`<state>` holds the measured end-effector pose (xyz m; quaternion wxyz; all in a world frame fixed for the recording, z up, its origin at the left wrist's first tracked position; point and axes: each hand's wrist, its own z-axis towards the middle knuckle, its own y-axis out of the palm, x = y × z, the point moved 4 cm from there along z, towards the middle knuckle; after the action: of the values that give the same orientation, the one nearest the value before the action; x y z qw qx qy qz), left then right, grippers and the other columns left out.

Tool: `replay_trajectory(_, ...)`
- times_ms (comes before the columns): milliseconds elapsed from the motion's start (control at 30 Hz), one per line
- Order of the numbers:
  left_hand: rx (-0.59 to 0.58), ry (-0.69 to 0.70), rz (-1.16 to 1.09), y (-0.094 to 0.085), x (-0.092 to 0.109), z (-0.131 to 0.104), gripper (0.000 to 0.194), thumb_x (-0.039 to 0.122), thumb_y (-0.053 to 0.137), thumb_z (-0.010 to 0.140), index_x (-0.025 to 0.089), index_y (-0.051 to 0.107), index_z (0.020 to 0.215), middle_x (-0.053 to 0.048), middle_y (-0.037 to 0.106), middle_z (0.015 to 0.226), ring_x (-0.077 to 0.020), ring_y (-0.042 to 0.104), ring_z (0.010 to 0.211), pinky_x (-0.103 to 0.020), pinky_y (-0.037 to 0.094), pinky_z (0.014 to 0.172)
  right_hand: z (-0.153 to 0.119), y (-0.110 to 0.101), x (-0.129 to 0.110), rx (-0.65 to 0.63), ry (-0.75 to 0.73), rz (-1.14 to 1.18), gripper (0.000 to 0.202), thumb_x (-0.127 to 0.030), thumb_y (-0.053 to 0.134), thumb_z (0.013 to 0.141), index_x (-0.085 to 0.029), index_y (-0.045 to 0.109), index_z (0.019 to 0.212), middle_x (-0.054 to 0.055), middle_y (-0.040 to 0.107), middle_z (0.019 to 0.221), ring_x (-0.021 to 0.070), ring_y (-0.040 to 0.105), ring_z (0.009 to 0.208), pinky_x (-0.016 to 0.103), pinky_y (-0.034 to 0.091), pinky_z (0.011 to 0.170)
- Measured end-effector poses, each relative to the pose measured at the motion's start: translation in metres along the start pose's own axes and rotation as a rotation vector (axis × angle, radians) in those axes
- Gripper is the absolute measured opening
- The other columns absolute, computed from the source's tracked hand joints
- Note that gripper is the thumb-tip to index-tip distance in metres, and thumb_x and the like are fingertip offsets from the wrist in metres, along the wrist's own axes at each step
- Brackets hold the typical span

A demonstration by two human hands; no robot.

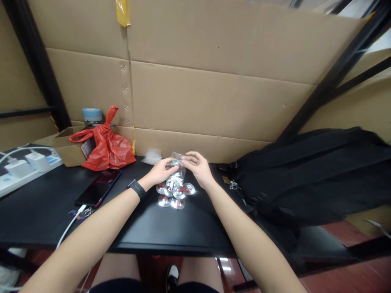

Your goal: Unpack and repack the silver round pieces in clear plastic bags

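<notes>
Both my hands are at a clear plastic bag (177, 175) above the black tabletop, with shiny contents showing inside it. My left hand (161, 170), with a dark band on its wrist, is closed on the bag's left side. From the other side my right hand (197, 166) pinches the bag near its top. Several round, silvery discs with red marks (179, 191) lie on the table just below the bag's lower end, some overlapping. Whether the nearest discs are still inside the plastic I cannot tell.
Left of my hands lie a phone (99, 188), a knotted red plastic bag (106, 146), a cardboard box (69, 146) and a white power strip (24, 173). A small white packet (152, 156) sits behind. A black backpack (314, 175) fills the right. Cardboard panels (207, 97) close off the back.
</notes>
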<state>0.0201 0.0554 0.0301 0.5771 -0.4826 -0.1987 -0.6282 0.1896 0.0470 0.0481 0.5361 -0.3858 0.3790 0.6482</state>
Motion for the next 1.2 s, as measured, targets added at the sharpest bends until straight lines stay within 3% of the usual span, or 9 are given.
replay_trajectory(100,0.027,-0.014,-0.125,-0.001,-0.003,0.002,0.033,0.038,0.067,0.087,0.015,0.063,0.111,-0.011,0.072,0.109,-0.0215,0.069,0.096,-0.036,0.053,0.09,0.0,0.001,0.005,-0.073,0.054,-0.018,0.051,-0.034,0.087,0.062,-0.022,0.062,0.105,0.005,0.074,0.097,0.02,0.071,0.087,0.035,0.058,0.082)
replay_trajectory(300,0.083,-0.023,-0.12,-0.002,-0.002,0.002,0.039,0.04,0.068,0.086,0.016,0.061,0.116,-0.01,0.07,0.109,-0.021,0.067,0.099,-0.036,0.052,0.092,-0.001,0.003,0.007,-0.059,0.065,-0.09,0.035,-0.04,0.085,0.063,-0.015,0.073,0.085,0.007,0.074,0.081,0.0194,0.068,0.07,0.034,0.056,0.071)
replay_trajectory(533,0.095,0.012,-0.067,0.0,0.002,0.002,0.03,0.038,0.063,0.089,0.016,0.062,0.109,-0.009,0.068,0.111,-0.0202,0.064,0.105,-0.034,0.05,0.095,-0.004,0.007,-0.001,-0.037,0.028,-0.156,0.033,-0.042,0.082,0.066,-0.017,0.078,0.087,0.01,0.077,0.093,0.0268,0.071,0.089,0.04,0.056,0.085)
replay_trajectory(700,0.078,0.052,-0.092,-0.001,0.006,0.003,0.028,0.039,0.06,0.091,0.015,0.065,0.105,-0.009,0.071,0.106,-0.0203,0.067,0.1,-0.034,0.052,0.093,-0.004,0.008,-0.003,-0.016,-0.039,-0.16,0.028,-0.042,0.08,0.069,-0.018,0.077,0.083,0.008,0.077,0.089,0.0255,0.072,0.086,0.04,0.056,0.084)
replay_trajectory(833,0.138,0.054,-0.033,-0.007,0.009,0.004,0.027,0.036,0.059,0.091,0.014,0.07,0.102,-0.01,0.073,0.105,-0.0218,0.068,0.1,-0.036,0.051,0.095,-0.002,0.004,-0.004,0.048,-0.074,-0.172,0.028,-0.044,0.079,0.069,-0.018,0.073,0.08,0.007,0.075,0.087,0.0236,0.071,0.083,0.037,0.057,0.081)
replay_trajectory(933,0.202,0.025,-0.04,-0.011,0.012,0.003,0.026,0.034,0.061,0.089,0.014,0.071,0.103,-0.011,0.074,0.102,-0.0221,0.07,0.095,-0.036,0.053,0.092,-0.002,0.004,-0.003,0.079,-0.084,-0.113,0.033,-0.041,0.079,0.07,-0.019,0.068,0.092,0.006,0.073,0.091,0.021,0.071,0.079,0.034,0.057,0.076)
replay_trajectory(1067,0.228,-0.027,-0.132,-0.012,0.012,0.001,0.033,0.031,0.067,0.085,0.016,0.061,0.113,-0.008,0.074,0.091,-0.0185,0.072,0.082,-0.031,0.057,0.078,-0.003,0.004,-0.003,0.079,-0.102,-0.037,0.054,-0.034,0.08,0.069,-0.025,0.052,0.114,0.002,0.072,0.089,0.0165,0.07,0.07,0.03,0.057,0.069)
replay_trajectory(1133,0.244,-0.054,-0.19,-0.013,0.009,0.001,0.044,0.031,0.07,0.083,0.02,0.051,0.121,-0.004,0.073,0.088,-0.0156,0.071,0.075,-0.028,0.057,0.072,-0.002,0.002,-0.002,0.095,-0.116,-0.026,0.057,-0.033,0.08,0.069,-0.027,0.048,0.116,0.001,0.072,0.089,0.0158,0.07,0.068,0.029,0.057,0.067)
replay_trajectory(1200,0.264,-0.061,-0.217,-0.013,0.006,0.001,0.049,0.03,0.073,0.081,0.021,0.046,0.121,-0.003,0.072,0.089,-0.0144,0.071,0.075,-0.027,0.057,0.072,-0.001,0.001,-0.001,0.097,-0.121,-0.063,0.047,-0.036,0.08,0.07,-0.024,0.055,0.108,0.002,0.072,0.09,0.0159,0.069,0.068,0.029,0.056,0.065)
